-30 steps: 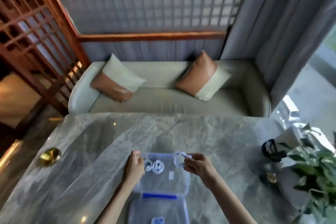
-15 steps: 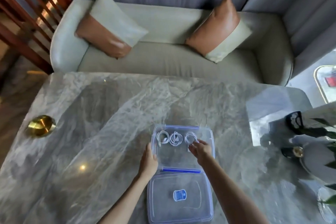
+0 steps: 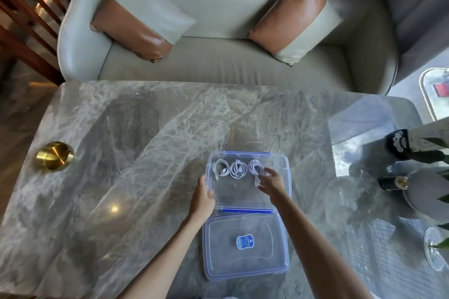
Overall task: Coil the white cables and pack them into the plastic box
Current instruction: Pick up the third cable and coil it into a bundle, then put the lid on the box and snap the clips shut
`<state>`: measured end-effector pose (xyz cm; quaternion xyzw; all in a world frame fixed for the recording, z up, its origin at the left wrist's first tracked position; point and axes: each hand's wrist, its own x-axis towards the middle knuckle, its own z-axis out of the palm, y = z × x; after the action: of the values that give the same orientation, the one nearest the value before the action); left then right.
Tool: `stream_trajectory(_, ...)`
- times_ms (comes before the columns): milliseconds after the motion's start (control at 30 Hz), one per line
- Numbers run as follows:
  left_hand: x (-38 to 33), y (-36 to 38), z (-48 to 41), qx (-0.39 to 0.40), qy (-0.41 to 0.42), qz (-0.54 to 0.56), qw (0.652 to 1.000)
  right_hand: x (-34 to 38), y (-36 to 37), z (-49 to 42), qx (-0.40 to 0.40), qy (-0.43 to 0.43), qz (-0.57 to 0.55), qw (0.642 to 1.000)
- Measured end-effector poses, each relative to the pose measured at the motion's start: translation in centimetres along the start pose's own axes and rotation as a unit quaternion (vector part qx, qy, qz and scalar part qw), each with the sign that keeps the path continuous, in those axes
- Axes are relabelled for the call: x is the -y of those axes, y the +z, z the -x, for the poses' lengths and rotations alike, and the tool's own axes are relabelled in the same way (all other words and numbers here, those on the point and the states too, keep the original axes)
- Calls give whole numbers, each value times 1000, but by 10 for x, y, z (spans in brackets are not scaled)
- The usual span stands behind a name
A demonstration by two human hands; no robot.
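A clear plastic box (image 3: 277, 192) with blue latches stands open on the marble worktop (image 3: 145, 153). Its lid (image 3: 245, 247) lies flat on the worktop just beside the box's near edge, on the person's side.

Three coiled white cables lie in a row along the far wall inside the box: the left coil (image 3: 220, 167), the middle coil (image 3: 238, 169) and the right coil (image 3: 256, 167). The three sit close together; whether neighbouring coils touch cannot be told.

The left hand (image 3: 201, 199) rests at the box's left wall, thumb up along the rim and fingers curled at the outside; its grip appears pressed onto the wall, though the fingertips are not clearly seen. The right hand (image 3: 271, 182) is over the box interior, fingers loosely spread. Its fingertips lie at the near right edge of the right coil; contact cannot be confirmed, and no cable is pinched between the fingers. A small pale tag or connector shows just under this hand; it is too blurred to identify.

A blue and white label (image 3: 245, 242) sits in the centre of the lid. Its printing is too small to read.

A brass dish (image 3: 54, 156) stands at the worktop's left edge, well apart from the box.
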<state>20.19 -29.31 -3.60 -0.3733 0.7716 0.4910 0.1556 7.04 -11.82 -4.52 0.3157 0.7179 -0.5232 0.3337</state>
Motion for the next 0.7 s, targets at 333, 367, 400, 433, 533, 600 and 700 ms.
stream_trajectory(333,-2,-2,4,4,-19,49,999,-5,-18,21,51,-52,30,997)
stream_trajectory(367,-2,-3,7,8,-25,61,998,-4,-24,27,55,-78,22,995)
stream_trajectory(400,0,-4,10,5,-28,69,997,-4,-30,35,53,-115,7,992)
stream_trajectory(433,2,-4,14,-8,-30,73,997,-4,-37,45,44,-154,-12,987)
stream_trajectory(533,16,-4,34,-101,-64,46,992,-23,-64,66,-64,-211,-80,972)
stream_trajectory(600,32,-1,51,-147,-128,19,981,-53,-82,72,-170,-171,-102,965)
stream_trajectory(700,60,10,74,-107,-205,-2,973,-113,-99,73,-170,-66,12,983)
